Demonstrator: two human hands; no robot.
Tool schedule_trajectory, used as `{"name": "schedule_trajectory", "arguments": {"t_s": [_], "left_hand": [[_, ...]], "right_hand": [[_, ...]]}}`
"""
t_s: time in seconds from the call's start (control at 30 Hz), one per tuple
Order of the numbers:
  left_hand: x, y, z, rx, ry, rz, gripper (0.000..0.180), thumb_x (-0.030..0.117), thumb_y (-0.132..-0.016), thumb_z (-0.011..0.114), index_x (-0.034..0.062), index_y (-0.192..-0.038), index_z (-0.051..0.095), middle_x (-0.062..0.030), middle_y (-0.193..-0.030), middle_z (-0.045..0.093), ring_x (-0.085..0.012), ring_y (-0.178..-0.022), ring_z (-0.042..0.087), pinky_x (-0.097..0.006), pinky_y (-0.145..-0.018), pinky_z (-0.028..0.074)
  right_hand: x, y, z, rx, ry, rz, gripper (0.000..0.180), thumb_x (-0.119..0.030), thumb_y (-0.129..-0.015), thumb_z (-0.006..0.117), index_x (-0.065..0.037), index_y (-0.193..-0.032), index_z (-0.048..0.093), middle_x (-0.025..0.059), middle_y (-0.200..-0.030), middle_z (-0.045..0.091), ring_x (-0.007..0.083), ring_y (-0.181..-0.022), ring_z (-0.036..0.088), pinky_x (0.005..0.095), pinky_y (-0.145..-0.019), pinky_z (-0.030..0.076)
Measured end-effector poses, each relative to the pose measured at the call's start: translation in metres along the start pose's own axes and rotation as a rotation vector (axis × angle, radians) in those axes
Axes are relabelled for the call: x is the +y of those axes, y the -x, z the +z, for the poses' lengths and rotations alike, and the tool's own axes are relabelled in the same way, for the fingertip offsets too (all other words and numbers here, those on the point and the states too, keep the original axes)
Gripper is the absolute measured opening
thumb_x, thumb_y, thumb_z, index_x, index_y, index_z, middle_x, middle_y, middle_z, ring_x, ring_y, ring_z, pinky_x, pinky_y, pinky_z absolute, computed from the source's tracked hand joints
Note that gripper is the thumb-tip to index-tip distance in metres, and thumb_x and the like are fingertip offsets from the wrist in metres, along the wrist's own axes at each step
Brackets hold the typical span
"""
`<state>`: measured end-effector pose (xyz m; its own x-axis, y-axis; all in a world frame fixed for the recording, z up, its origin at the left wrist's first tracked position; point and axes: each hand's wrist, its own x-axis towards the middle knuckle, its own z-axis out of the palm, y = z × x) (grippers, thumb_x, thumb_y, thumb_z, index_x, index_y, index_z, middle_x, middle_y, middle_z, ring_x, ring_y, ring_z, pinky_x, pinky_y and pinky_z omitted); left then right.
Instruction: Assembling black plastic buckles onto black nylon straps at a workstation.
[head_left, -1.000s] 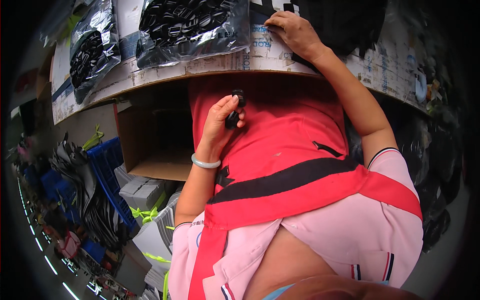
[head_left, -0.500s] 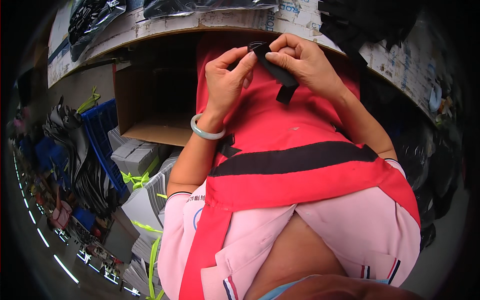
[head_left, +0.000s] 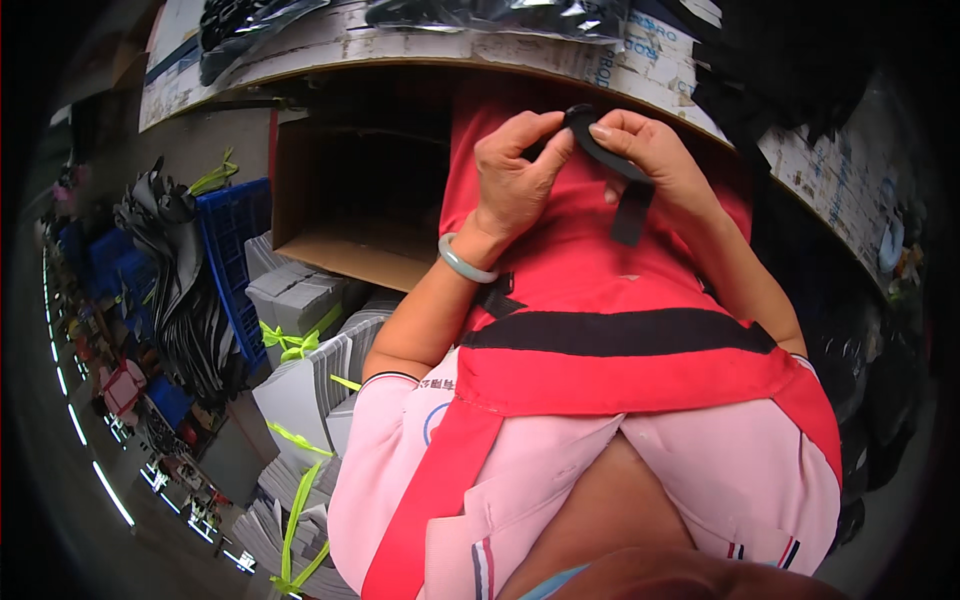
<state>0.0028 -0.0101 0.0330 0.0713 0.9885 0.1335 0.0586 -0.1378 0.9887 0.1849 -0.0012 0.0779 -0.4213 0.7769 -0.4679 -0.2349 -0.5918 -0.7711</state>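
A black strap [head_left: 631,212] is stretched between my two hands over the red apron [head_left: 570,262]. My left hand [head_left: 518,168], with a pale bangle [head_left: 466,262] at its wrist, pinches the strap's upper end between thumb and forefinger. A small dark rounded piece shows at that end; whether it is a buckle or a fold I cannot make out. Just to the right, my right hand [head_left: 660,160] grips the strap with thumb and bent fingers. The strap's free end hangs below the right hand, in front of the apron.
The worktable edge [head_left: 420,55] curves beyond my hands, with plastic-bagged black items [head_left: 490,15] on it. At left stand an open cardboard box [head_left: 350,262], a blue crate [head_left: 228,270] and grey stacks [head_left: 298,300] tied with yellow-green strips. Black material [head_left: 800,70] covers the right side.
The view has shifted, so both hands and the surroundings appear farther right and lower. The right fingers have changed their hold, and the strap now curves with its loose end hanging straighter.
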Motion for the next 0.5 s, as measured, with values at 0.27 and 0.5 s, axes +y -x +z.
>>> {"name": "schedule_trajectory", "arguments": {"t_s": [0.27,0.5], "left_hand": [[-0.009,-0.003,0.003,0.003,-0.053,0.209,0.016,0.000,-0.082,0.068,-0.0019,-0.098,0.068,-0.0120,-0.077,0.063,-0.0210,-0.068,0.060,-0.029,-0.058,0.046],[-0.015,0.000,0.002,-0.050,-0.239,0.400,0.024,0.000,-0.082,0.067,-0.0014,-0.106,0.064,-0.0120,-0.078,0.063,-0.0221,-0.066,0.060,-0.029,-0.055,0.046]], "right_hand": [[0.025,-0.009,-0.012,0.085,-0.181,-0.084,0.022,-0.026,-0.095,0.061,-0.003,-0.096,0.058,-0.0030,-0.058,0.045,0.0066,-0.045,0.043,0.0226,-0.047,0.045],[0.026,-0.013,-0.016,0.091,-0.100,-0.147,0.024,-0.029,-0.096,0.059,-0.005,-0.102,0.057,-0.0014,-0.069,0.053,0.0076,-0.053,0.052,0.0233,-0.051,0.049]]}}
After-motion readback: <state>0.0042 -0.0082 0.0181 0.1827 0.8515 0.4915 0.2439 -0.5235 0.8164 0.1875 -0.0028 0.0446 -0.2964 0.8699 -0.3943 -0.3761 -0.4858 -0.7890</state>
